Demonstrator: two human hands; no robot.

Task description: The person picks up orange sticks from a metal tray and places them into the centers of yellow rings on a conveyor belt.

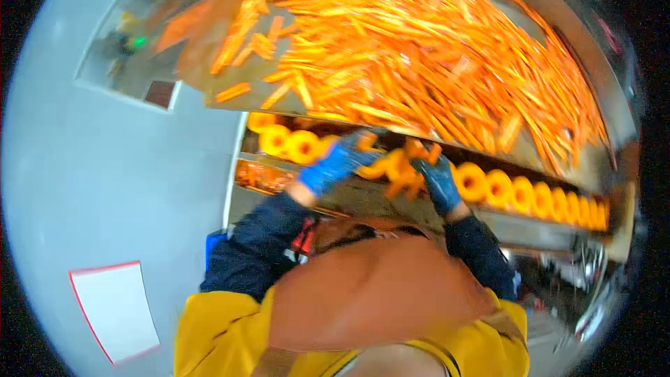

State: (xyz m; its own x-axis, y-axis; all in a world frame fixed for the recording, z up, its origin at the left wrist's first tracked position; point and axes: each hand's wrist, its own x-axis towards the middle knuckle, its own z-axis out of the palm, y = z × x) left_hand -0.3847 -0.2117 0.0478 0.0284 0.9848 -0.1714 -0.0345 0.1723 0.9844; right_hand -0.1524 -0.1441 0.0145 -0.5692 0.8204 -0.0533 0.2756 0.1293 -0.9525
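My left hand (336, 165), in a blue glove, reaches over the row of yellow-orange round cups. Its fingers and thumb close around a short orange piece (366, 142), blurred by motion. To its right, my right hand (437, 181), also gloved in blue, grips several orange sticks (417, 148) that look like carrot sticks. More sticks show just below, between the two hands. Behind the hands, a large heap of orange sticks (419, 63) lies on a metal tray (262, 91). The cups (499, 190) stand side by side with their hollow openings facing me.
Below the cups at the left, a narrow trough (262, 176) holds more orange pieces. A metal ledge (349, 199) runs in front of me. The pale floor (125, 181) stretches to the left, with a red-edged white rectangle (115, 311). Machinery (576, 272) shows at the lower right.
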